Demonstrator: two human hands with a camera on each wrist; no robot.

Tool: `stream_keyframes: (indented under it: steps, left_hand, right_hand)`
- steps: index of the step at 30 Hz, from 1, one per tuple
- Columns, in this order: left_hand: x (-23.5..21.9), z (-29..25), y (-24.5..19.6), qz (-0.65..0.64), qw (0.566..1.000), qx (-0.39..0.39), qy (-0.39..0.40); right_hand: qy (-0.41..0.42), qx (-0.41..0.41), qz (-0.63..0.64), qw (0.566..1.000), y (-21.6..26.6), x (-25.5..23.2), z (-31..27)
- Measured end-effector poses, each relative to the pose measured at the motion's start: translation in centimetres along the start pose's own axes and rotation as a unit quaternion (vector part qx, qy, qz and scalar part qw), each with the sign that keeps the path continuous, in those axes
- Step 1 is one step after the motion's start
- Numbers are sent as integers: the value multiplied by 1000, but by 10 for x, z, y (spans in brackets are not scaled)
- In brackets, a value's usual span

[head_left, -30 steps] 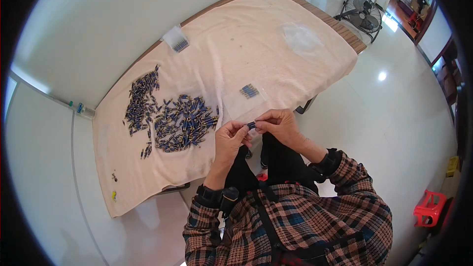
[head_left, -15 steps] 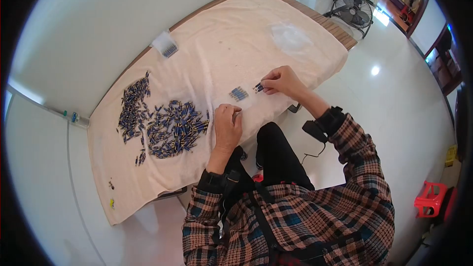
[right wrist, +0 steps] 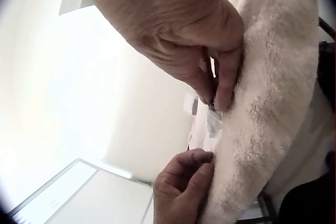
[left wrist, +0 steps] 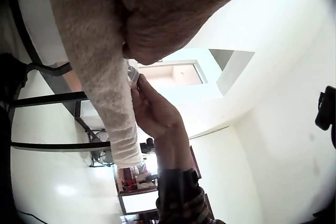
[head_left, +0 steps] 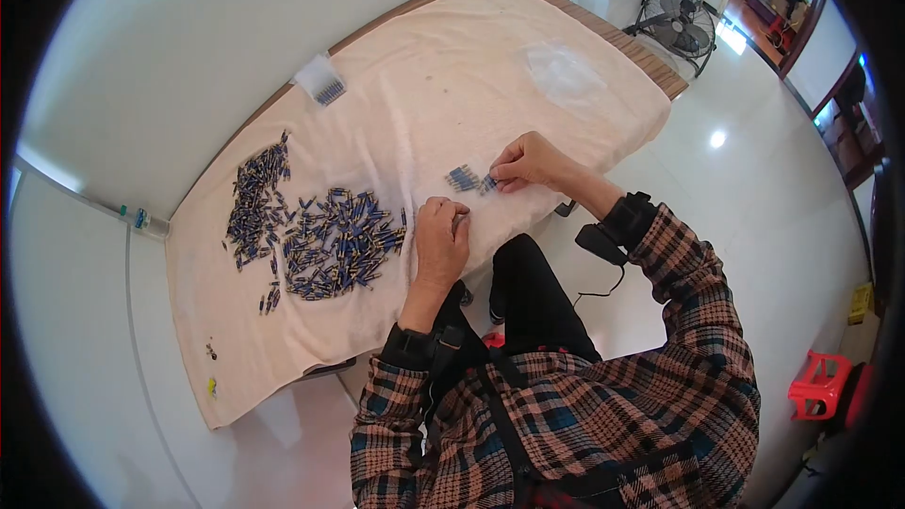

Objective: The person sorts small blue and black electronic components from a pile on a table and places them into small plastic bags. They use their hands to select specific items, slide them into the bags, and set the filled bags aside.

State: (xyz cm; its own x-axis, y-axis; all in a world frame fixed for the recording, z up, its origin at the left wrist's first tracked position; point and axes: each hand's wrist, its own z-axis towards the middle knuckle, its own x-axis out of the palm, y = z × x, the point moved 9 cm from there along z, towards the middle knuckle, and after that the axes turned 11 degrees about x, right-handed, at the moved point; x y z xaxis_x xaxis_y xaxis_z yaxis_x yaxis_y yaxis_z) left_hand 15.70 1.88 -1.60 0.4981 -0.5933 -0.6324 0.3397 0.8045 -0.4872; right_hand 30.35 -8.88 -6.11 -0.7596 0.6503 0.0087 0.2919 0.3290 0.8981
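My left hand (head_left: 440, 240) rests on the towel-covered table with curled fingers, pinching the near edge of a clear plastic bag (right wrist: 215, 121). A row of small blue plugs with gold-coloured ends (head_left: 462, 178) lies flat in the bag. Just right of that row, my right hand (head_left: 534, 165) pinches a few more such plugs (head_left: 488, 184) low over the bag, its fingers pointing down. In the right wrist view the thumb and fingers of the right hand (right wrist: 220, 77) nearly hide the plugs. The left hand (right wrist: 184, 187) sits opposite with its thumb close to the index finger.
Two large heaps of the same plugs (head_left: 344, 245) spread over the cloth on the left. A filled bag (head_left: 321, 81) lies by the wall, and other clear plastic (head_left: 564, 73) is at the far right. A floor fan (head_left: 677, 24) and red stool (head_left: 818, 385) stand beyond the table.
Both hands were together over the table's near edge holding plugs. The right hand has since carried plugs away and lowered them beside the row; the left has settled on the cloth.
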Motion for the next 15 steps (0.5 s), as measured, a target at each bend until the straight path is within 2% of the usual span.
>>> stream_keyframes:
  steps: [2,6,10,12,15]
  left_hand:
    - [1,0,2,-4,1000,-3,1]
    - [-2,0,-1,-1,1000,-7,-9]
    - [-2,2,2,-2,1000,7,-21]
    - [0,2,1,-6,1000,16,-22]
    - [5,6,-1,29,999,8,22]
  right_hand:
    - [-6,-22,-46,999,4,3,-3]
    - [-16,-62,-58,996,8,1,-6]
    - [27,-10,-81,996,4,1,-6]
    - [27,-9,-93,995,5,2,-5]
    - [28,-11,-117,993,9,5,-3]
